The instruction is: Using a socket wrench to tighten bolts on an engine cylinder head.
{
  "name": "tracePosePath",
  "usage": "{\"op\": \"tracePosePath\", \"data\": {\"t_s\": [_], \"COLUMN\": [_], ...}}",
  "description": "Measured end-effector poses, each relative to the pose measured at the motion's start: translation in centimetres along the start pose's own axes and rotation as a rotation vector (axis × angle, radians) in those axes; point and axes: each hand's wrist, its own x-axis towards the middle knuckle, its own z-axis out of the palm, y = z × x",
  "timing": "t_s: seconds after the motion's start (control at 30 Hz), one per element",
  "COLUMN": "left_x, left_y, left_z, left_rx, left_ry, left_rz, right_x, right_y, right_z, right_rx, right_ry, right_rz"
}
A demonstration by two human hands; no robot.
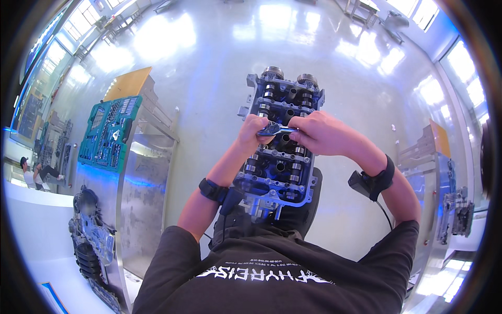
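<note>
Head view. Both hands meet over the middle of the cylinder head (280,141), which stands straight ahead of the person, its long axis running near to far. The left hand (253,133) is curled over one end of a small shiny ratchet (275,129), fingers closed around its head; the right hand (319,133) pinches the other end, its handle, between thumb and fingertips. The ratchet lies crosswise, left to right, at right angles to the cylinder head's long axis, and sits just above the central row of bores. Whether a socket under it engages a bolt cannot be told: the left hand's fingers hide it. Both hands are about equally near the tool; the left covers the driving end, the right the lever end. Camshaft gears (290,76) show at the far end of the cylinder head. Well apart to the left, a green tool tray (111,133) lies on a metal surface (144,199); another engine part (91,240) rests near left.
</note>
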Motion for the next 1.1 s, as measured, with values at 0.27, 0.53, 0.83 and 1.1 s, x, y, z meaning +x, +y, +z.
{"op": "tracePosePath", "data": {"t_s": [0.27,0.53,0.83,1.1], "left_x": [-0.4,-1.3,-0.9,0.8], "left_y": [-1.6,-0.8,-0.3,-0.3], "left_z": [0.7,1.3,0.6,-0.6], "left_rx": [-0.081,0.046,0.115,0.093], "left_ry": [0.165,0.172,0.153,0.01], "left_rz": [0.034,0.081,0.098,0.058], "right_x": [1.5,1.0,1.7,2.4], "right_y": [1.5,0.7,0.6,-0.9], "right_z": [-0.7,-0.7,-1.0,-1.1], "right_rx": [-0.027,-0.055,-0.021,-0.094], "right_ry": [0.002,0.027,0.005,0.017], "right_rz": [-0.062,-0.075,-0.068,-0.048]}}
